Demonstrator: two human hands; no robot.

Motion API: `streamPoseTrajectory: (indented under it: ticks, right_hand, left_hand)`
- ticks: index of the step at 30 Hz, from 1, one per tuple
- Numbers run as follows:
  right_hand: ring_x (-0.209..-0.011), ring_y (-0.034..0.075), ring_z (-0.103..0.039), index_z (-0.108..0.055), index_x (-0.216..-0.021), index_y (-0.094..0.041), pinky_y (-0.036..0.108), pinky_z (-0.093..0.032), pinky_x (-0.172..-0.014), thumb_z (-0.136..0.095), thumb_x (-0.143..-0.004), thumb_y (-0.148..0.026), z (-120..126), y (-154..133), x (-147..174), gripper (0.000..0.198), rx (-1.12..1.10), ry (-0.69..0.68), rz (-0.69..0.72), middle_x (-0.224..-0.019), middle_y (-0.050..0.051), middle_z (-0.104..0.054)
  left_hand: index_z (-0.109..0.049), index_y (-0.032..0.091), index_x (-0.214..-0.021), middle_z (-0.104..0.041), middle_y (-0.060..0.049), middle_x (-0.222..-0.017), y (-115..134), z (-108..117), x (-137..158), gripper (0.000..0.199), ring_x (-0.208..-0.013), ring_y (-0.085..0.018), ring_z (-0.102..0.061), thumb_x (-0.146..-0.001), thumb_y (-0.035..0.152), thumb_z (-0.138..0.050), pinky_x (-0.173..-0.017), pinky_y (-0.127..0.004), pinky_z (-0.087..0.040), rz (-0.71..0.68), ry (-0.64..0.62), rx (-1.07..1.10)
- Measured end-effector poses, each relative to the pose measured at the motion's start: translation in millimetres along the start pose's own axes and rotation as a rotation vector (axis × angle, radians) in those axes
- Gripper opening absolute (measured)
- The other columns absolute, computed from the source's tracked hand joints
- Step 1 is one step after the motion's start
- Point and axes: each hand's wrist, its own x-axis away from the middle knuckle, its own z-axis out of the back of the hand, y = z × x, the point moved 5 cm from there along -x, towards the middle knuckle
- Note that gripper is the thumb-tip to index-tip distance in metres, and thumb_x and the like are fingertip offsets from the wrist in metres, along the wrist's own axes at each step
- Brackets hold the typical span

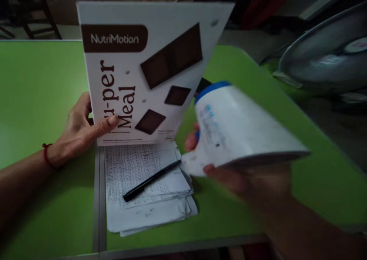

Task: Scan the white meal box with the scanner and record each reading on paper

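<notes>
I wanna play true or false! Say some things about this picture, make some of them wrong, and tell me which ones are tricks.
1. The pen lies on the papers. True.
2. The table is red. False: it is green.
3. The left hand is empty. False: it holds the NutriMotion pack.
4. The right hand holds a white-and-blue thing. True.
5. The pen is black. True.

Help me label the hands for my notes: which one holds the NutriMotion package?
The left hand, the one with a red cord at its wrist, holds the NutriMotion package; the right hand grips a white, blue-edged item instead.
</notes>
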Motion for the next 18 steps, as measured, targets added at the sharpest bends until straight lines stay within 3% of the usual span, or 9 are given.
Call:
streamPoseTrajectory:
  ticks: [2, 4, 7, 10, 12, 18]
  right_hand:
    - [-0.091, 0.024, -0.074, -0.066, -0.122, -0.028, 0.038, -0.066, -0.071, -0.081, -0.082, -0.038, 26, 7, -6, 0.044, 0.105, 0.164, 0.049, -0.104, 0.007, -0.075]
    - [-0.094, 0.024, -0.073, -0.067, -0.126, -0.023, 0.038, -0.065, -0.074, -0.077, -0.084, -0.033, 44, 14, -18, 0.045, 0.347, 0.189, 0.042, -0.111, 0.009, -0.075]
    - [-0.096, 0.024, -0.072, -0.067, -0.13, -0.017, 0.039, -0.063, -0.077, -0.067, -0.083, -0.029, 58, 27, -38, 0.048, 0.609, 0.035, -0.1, -0.116, 0.013, -0.073]
    - [-0.098, 0.03, -0.071, -0.07, -0.126, -0.012, 0.046, -0.062, -0.083, -0.064, -0.079, -0.031, 60, 37, -47, 0.051, 0.709, -0.114, -0.192, -0.112, 0.016, -0.072]
    - [-0.097, 0.033, -0.07, -0.071, -0.124, -0.011, 0.05, -0.061, -0.083, -0.063, -0.077, -0.033, 62, 44, -49, 0.052, 0.753, -0.145, -0.229, -0.11, 0.018, -0.071]
    - [-0.101, 0.036, -0.067, -0.071, -0.126, -0.013, 0.057, -0.058, -0.087, -0.065, -0.079, -0.03, 73, 57, -47, 0.05, 0.886, -0.133, -0.123, -0.114, 0.021, -0.067]
  left_hand:
    - [-0.057, 0.02, -0.125, -0.069, -0.007, -0.126, 5, 0, 0, 0.049, -0.114, -0.03, -0.065, -0.095, 0.056, -0.069, -0.094, -0.051, -0.059, -0.079, 0.045, 0.002]
    - [-0.058, 0.021, -0.123, -0.07, -0.003, -0.125, 6, 2, -2, 0.044, -0.115, -0.027, -0.064, -0.096, 0.054, -0.07, -0.098, -0.05, -0.059, -0.136, 0.1, -0.031]
    - [-0.064, 0.022, -0.115, -0.07, -0.002, -0.126, -2, 9, -10, 0.04, -0.117, -0.027, -0.064, -0.093, 0.054, -0.074, -0.1, -0.051, -0.059, -0.185, 0.142, -0.076]
    - [-0.065, 0.023, -0.119, -0.069, -0.007, -0.127, -11, 18, -19, 0.042, -0.116, -0.029, -0.066, -0.09, 0.051, -0.078, -0.095, -0.052, -0.062, -0.277, 0.107, -0.11]
    - [-0.064, 0.024, -0.122, -0.07, -0.008, -0.127, -13, 23, -22, 0.042, -0.115, -0.029, -0.068, -0.09, 0.047, -0.079, -0.091, -0.049, -0.064, -0.311, 0.1, -0.137]
    - [-0.064, 0.022, -0.119, -0.071, -0.007, -0.128, -10, 22, -25, 0.033, -0.113, -0.026, -0.069, -0.093, 0.04, -0.077, -0.093, -0.047, -0.064, -0.304, 0.024, -0.09]
